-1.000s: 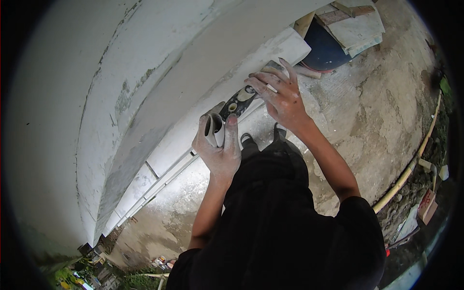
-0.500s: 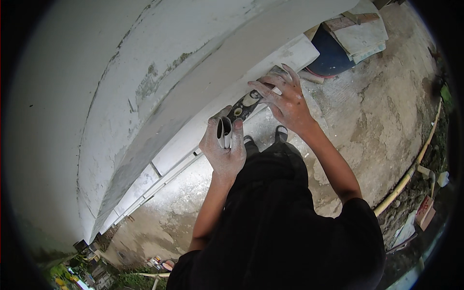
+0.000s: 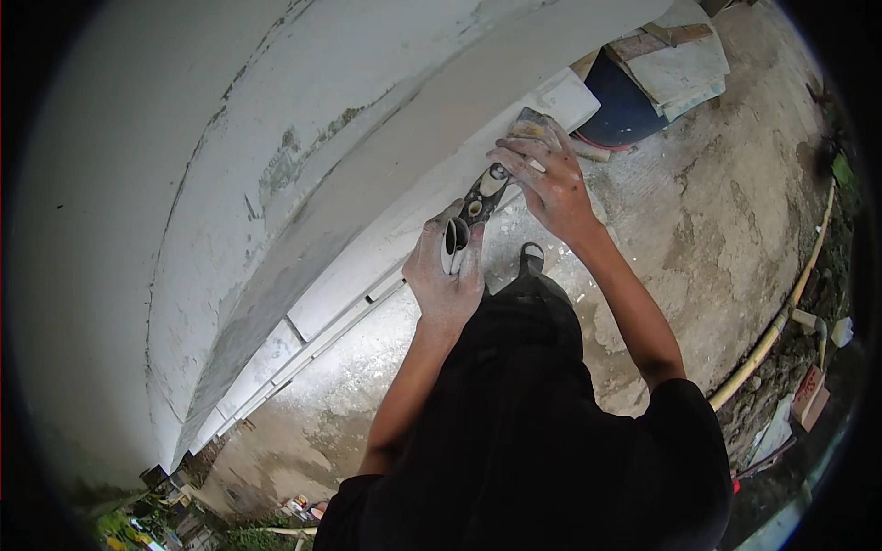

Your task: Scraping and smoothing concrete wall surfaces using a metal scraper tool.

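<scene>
From the left, I find the left hand [image 3: 443, 286] clamped, thumb opposing fingers, around a curled pale sheet [image 3: 454, 261] at the near end of a dark elongated tool [image 3: 486, 195]. The tool lies between the hands, before the pale ledge [image 3: 354, 266]. I judge its body stiff and fairly light, the sheet thin and springy, and dusty skin liable to slip; best hold is at both ends. The right hand [image 3: 558, 191], apart from the left, lays fingers over the far end; whether it grips, I cannot confirm.
</scene>
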Demonstrator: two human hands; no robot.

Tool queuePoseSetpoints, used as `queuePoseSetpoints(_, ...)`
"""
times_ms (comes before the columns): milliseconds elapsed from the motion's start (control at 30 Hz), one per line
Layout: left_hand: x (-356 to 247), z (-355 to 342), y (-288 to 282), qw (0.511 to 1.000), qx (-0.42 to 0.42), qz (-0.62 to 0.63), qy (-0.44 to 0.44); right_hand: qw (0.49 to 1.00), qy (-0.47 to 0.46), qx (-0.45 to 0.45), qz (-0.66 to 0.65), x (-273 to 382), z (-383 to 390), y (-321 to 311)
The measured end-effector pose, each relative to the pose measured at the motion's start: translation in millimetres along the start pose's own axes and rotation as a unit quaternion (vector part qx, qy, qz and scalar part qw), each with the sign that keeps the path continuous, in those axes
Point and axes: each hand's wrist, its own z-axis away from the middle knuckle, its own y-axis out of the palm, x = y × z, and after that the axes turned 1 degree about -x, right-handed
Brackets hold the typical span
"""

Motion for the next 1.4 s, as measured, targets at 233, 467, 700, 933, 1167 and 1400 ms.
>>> queuePoseSetpoints(233,1,-16,-5,0.984,-0.114,0.012,0.136,0.999,-0.035,0.000,-0.018,17,-11,-4)
queuePoseSetpoints(467,27,2,-21,0.992,-0.065,0.000,0.110,1.000,-0.006,0.013,0.001,28,0,5)
queuePoseSetpoints(700,39,12,-16,0.990,-0.068,0.010,0.124,0.999,-0.028,-0.010,-0.016,26,6,15)
queuePoseSetpoints(933,37,22,-25,0.997,-0.015,-0.011,0.078,0.998,-0.030,0.006,-0.047,26,12,18)
queuePoseSetpoints(1167,26,23,-14,0.997,-0.046,0.021,0.066,1.000,-0.023,0.002,0.004,18,11,3)
queuePoseSetpoints(1400,19,-14,17,1.000,0.002,-0.007,0.016,0.998,-0.010,0.003,0.068,-19,-4,2)
